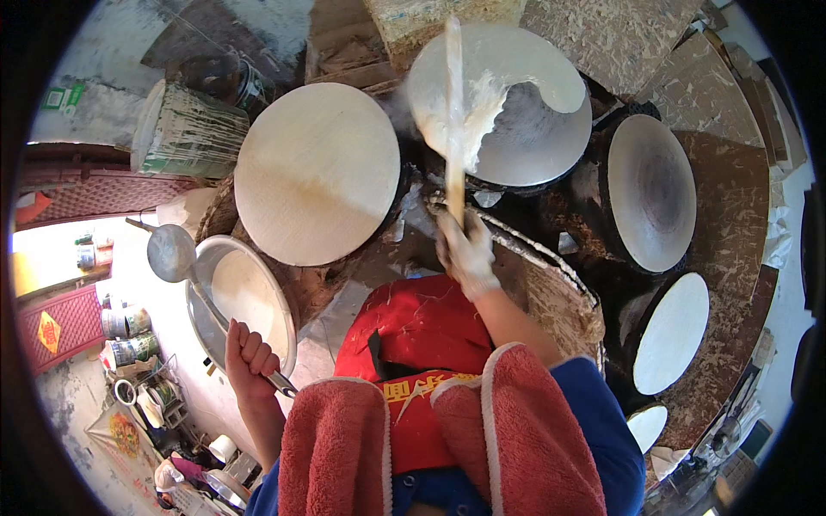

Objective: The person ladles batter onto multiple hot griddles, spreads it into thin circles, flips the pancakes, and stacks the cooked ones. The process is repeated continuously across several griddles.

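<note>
My left hand (251, 361), bare, grips the handle of a metal ladle (171, 253), whose bowl is raised at the rim of a large basin (292, 322) of pale batter (245, 290). In a whitish work glove, my right hand (466, 251) holds a batter-coated wooden spreader (455, 109) over a round griddle (535, 145). Pale batter (490, 58) covers the griddle's far and left parts with a ragged edge; dark metal shows at its lower right. On the griddle to the left lies a full round of pale batter or flatbread (316, 174), browner across its lower part.
At the right stand a bare round griddle (653, 193) and two more with white rounds (671, 333), (647, 427). A batter-streaked bucket (193, 129) is at upper left. A crusted board edge (548, 258) runs beside my right arm. Steam rises between the two upper griddles.
</note>
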`<state>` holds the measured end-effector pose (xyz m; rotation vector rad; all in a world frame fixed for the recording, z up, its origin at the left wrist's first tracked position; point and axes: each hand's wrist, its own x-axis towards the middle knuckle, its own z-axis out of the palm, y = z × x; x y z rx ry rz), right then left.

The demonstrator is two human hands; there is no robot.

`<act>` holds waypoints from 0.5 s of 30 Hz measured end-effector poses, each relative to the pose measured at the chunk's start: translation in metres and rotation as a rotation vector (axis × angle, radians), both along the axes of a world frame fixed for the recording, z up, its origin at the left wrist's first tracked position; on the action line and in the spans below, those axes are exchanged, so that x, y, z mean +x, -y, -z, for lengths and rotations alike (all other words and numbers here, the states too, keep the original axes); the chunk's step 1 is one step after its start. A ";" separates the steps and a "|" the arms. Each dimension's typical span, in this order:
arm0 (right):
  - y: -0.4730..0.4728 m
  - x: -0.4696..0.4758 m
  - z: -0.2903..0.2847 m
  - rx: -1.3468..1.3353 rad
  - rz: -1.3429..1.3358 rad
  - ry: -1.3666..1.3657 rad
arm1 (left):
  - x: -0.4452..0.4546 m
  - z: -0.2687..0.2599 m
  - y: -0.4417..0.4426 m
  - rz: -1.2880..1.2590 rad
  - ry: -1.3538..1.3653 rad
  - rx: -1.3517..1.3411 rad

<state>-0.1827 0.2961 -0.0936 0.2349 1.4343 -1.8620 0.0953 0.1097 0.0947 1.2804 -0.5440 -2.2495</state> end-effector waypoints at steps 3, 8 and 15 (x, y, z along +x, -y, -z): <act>0.083 -0.003 -0.004 -0.078 0.211 -0.050 | 0.021 -0.003 0.007 -0.037 -0.002 0.002; 0.047 0.009 0.005 0.014 0.406 0.176 | 0.041 0.000 0.021 -0.076 -0.025 0.022; 0.067 0.004 0.003 0.459 0.205 0.017 | 0.054 0.008 0.034 -0.091 -0.063 0.064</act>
